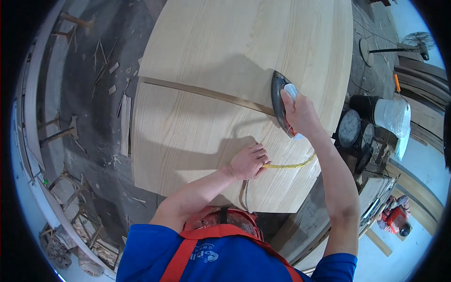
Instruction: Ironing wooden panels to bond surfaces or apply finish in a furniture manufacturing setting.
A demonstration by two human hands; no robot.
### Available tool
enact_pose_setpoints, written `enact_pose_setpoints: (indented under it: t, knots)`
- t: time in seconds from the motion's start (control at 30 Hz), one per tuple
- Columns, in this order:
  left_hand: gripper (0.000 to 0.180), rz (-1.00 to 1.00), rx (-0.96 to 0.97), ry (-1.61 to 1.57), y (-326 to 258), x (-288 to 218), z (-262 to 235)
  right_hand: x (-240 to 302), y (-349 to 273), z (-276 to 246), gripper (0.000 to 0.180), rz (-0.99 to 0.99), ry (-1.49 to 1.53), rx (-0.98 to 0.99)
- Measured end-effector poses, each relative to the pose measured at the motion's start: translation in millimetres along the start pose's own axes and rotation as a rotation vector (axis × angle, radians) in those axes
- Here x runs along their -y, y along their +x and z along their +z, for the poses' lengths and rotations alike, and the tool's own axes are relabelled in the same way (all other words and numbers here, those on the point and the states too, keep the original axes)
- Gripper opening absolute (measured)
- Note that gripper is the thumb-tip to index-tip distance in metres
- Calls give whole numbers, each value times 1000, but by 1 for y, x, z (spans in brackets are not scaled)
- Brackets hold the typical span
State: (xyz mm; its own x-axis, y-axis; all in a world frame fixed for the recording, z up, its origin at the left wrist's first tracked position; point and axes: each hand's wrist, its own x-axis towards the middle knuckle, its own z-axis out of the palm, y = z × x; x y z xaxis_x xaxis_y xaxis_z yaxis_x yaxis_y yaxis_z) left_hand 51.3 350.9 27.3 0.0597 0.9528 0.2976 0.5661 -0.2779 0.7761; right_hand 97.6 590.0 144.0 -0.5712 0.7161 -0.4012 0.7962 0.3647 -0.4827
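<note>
A clothes iron (278,101) with a dark soleplate and a pale handle stands tilted on the large light wood-grain panel (188,136). My right hand (300,113) is wrapped round its handle. From under the iron, a narrow brown strip (202,92) runs across the panel to its left edge. A yellow cord (291,166) curves between the iron's side and my left hand (250,161), whose fingers are closed on it near the panel's front edge. Below that hand, a grey cord (247,199) hangs over the edge next to my apron.
Wood scraps (112,68) litter the floor at left, beside wooden trestles (61,131). Dark buckets (349,128) and a plastic-wrapped white container (392,114) stand right of the panel. Farther off are a floor fan (418,44) and another person (394,216).
</note>
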Motion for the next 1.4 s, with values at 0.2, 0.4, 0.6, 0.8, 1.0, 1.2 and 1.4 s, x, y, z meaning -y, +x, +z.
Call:
enact_pose_setpoints:
  t: [0.2, 0.4, 0.6, 0.8, 1.0, 1.2, 1.4]
  knots:
    - [21, -3, 3, -47, 0, 0, 0, -14, 1, 13, 67, -49, 4, -81]
    - [18, -10, 34, 14, -2, 0, 1, -8, 1, 14, 71, 42, 35, -63]
    - [17, -6, 83, 53, -3, 0, 7, -15, -4, 7, 63, 74, -2, 8]
    - [18, -17, 83, 43, -5, 1, 5, -9, -10, 6, 65, 108, 27, 46]
    - [18, -13, 94, 51, -5, 0, 4, -14, -12, 17, 72, 26, 40, -46]
    - [19, -15, 57, 60, -4, 0, 6, -4, -18, 15, 73, 19, 16, -54]
    - [19, -13, 62, 59, -3, 0, 4, 5, -20, 1, 72, 19, -7, 33]
